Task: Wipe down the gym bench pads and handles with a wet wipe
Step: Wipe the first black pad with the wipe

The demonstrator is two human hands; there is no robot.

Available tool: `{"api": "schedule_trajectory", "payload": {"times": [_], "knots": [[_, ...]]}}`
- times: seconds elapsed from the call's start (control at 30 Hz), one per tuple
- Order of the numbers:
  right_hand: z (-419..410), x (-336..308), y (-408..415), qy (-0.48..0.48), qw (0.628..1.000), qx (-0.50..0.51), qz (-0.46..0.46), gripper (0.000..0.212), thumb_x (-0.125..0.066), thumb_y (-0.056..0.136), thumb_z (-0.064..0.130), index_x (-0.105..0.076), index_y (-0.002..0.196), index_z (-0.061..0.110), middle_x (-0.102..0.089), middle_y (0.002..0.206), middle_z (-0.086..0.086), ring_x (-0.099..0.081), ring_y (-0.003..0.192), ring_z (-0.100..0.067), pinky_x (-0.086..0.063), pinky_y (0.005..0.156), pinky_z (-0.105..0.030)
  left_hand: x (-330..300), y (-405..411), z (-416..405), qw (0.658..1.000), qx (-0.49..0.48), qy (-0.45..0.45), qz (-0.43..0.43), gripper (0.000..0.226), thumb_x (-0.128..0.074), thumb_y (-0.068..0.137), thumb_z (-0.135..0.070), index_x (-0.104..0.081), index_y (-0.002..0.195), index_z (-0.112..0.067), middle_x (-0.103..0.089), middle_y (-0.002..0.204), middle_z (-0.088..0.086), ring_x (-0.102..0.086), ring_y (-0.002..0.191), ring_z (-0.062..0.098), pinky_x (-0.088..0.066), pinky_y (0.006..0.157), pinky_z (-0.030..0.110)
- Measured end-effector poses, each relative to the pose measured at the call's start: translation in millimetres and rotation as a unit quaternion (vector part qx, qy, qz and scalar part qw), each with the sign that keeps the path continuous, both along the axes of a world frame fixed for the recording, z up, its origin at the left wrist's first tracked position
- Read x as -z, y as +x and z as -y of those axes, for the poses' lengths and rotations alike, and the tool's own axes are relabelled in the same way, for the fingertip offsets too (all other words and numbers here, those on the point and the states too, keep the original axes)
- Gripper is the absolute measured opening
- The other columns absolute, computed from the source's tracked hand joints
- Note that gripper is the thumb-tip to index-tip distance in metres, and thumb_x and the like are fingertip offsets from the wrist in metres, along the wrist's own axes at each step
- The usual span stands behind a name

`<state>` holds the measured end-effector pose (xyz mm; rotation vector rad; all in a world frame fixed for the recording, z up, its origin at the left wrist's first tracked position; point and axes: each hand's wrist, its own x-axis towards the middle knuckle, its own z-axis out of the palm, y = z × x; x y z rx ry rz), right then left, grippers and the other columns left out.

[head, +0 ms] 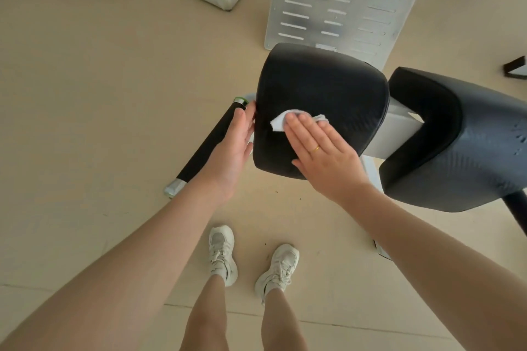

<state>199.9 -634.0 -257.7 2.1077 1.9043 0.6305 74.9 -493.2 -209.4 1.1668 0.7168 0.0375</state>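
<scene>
1. Your right hand (pixel 322 148) lies flat on the near-left pad (pixel 319 100), fingers (pixel 299 129) straight and pressed together, pinning the wet wipe (pixel 281 122) to the black vinyl. Keep that flat palm: judging by the contact, it spreads pressure better than fingertips would.
2. The wipe looks bunched, with only white corners showing past your fingers. Unfold it so more cloth meets the pad.
3. Your left hand (pixel 232 148) braces the pad's left edge, fingers straight and close together, touching rather than gripping. Hold it there so the pad does not swing.
4. Work in overlapping strokes from the far edge toward you, then round the curved near edge.
5. The second pad (pixel 456 145) sits to the right, just beside the first; it appears untouched.
6. The black handle (pixel 212 141) runs under your left hand toward the floor (pixel 85 94); do it after the pads.
</scene>
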Motion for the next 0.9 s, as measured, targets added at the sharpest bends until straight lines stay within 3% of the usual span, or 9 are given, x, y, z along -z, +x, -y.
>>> {"api": "schedule_trajectory", "payload": {"times": [0.1,0.23,0.37,0.5,0.63,0.8,0.9], "knots": [[10.5,28.3,-12.3,-0.024,0.999,-0.021,0.032,0.059,-0.02,0.098,0.034,-0.005,0.146,0.002,-0.003,0.152,-0.001,-0.011,0.142,-0.019,-0.003,0.115,-0.037,8.7,-1.4,-0.9,1.0,0.006,0.018,0.014,0.06,-0.015,0.09,-0.062,-0.022,0.144,-0.037,-0.03,0.147,-0.019,-0.026,0.135,-0.003,-0.021,0.113,0.025],[14.0,23.5,-8.7,-0.046,0.997,-0.048,0.044,0.06,-0.023,0.099,0.035,-0.006,0.146,0.002,-0.005,0.153,-0.003,-0.009,0.141,-0.017,-0.001,0.115,-0.036,5.8,1.7,0.3,0.999,0.004,0.044,0.005,0.053,-0.025,0.09,-0.062,-0.032,0.138,-0.041,-0.042,0.138,-0.025,-0.037,0.126,-0.009,-0.033,0.099,0.016],[7.9,-12.4,13.8,0.045,0.998,0.033,0.02,0.054,-0.028,0.098,0.028,-0.018,0.145,0.004,-0.019,0.151,-0.005,-0.018,0.139,-0.019,-0.008,0.115,-0.035,-3.1,3.2,4.2,0.989,0.04,0.138,-0.023,0.053,-0.028,0.098,-0.039,-0.006,0.146,-0.038,-0.014,0.154,-0.018,-0.014,0.139,-0.003,-0.015,0.114,0.028],[3.6,-25.3,23.3,0.096,0.986,0.12,-0.07,0.057,-0.028,0.097,0.029,-0.015,0.145,0.002,-0.024,0.151,-0.014,-0.013,0.14,-0.024,-0.003,0.115,-0.036,-7.0,4.5,6.4,0.954,0.064,0.288,-0.054,0.073,-0.043,0.093,-0.005,-0.001,0.147,-0.029,-0.009,0.155,-0.012,-0.009,0.141,0.002,-0.012,0.111,0.016],[15.2,-1.7,10.9,0.071,0.991,0.1,-0.047,0.063,-0.03,0.097,0.034,-0.008,0.146,0.001,-0.017,0.15,-0.013,-0.016,0.139,-0.028,-0.004,0.115,-0.039,0.9,13.0,6.2,0.908,0.077,0.408,-0.056,0.082,-0.054,0.088,-0.005,0.001,0.147,-0.02,-0.003,0.156,-0.004,-0.003,0.142,0.007,-0.001,0.097,-0.005],[48.3,32.1,-3.4,-0.024,0.999,0.028,0.024,0.066,-0.025,0.096,0.037,-0.001,0.146,0.001,-0.012,0.152,-0.006,-0.01,0.14,-0.026,-0.001,0.116,-0.038,5.3,23.8,8.5,0.9,0.054,0.427,-0.063,0.085,-0.058,0.088,-0.013,0.002,0.147,-0.02,-0.003,0.157,-0.002,-0.004,0.143,0.011,-0.006,0.101,0.005],[49.6,24.3,7.6,-0.008,0.999,0.022,0.043,0.062,-0.027,0.098,0.035,-0.007,0.146,0.003,-0.018,0.15,-0.004,-0.013,0.14,-0.024,-0.005,0.116,-0.036,1.6,24.1,10.4,0.908,0.043,0.411,-0.066,0.081,-0.054,0.09,-0.013,0.002,0.147,-0.023,-0.005,0.157,-0.004,-0.005,0.143,0.011,-0.011,0.11,0.017]]}}
